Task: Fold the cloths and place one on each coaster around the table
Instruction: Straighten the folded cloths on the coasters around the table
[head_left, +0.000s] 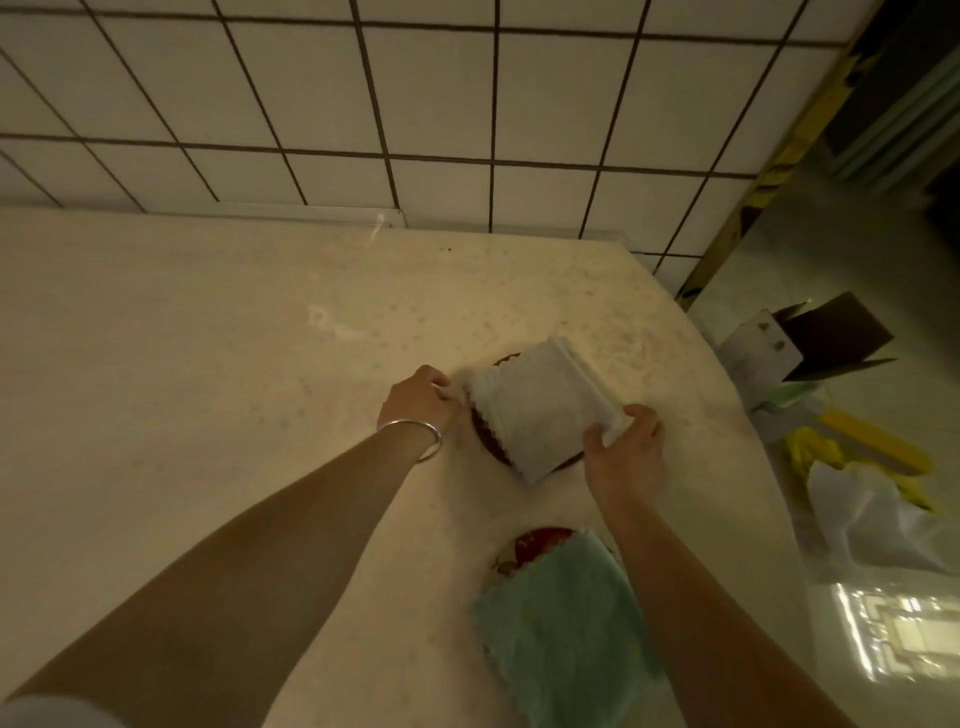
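The green cloth (566, 634) lies nearest the camera, folded flat on the counter (208, 322). It covers most of a round coaster (530, 543), and only the far edge of this coaster, with a red pattern, shows beyond the cloth. The right forearm passes over the right side of the green cloth.

Farther away, a white cloth (540, 410) lies folded in a rough square on a second, dark coaster (485, 436). This coaster shows as a dark curve at the left and near edges of the cloth, and a small part shows at the far left corner. The right hand (626, 452) holds the near right corner of the white cloth, with the thumb on top and the fingers curled around the edge. The left hand (421, 402) is at the left side of the same cloth, with its fingers bent at the edge; it seems to pinch the edge, but the contact is partly hidden. A silver bangle (415, 436) sits on the left wrist.

Behind the counter is a wall of white tiles (415, 93) with dark joints. To the right, on the floor (779, 249) beside the counter, there are a dark box (831, 332), something yellow (872, 441) and a clear plastic bag (872, 525).
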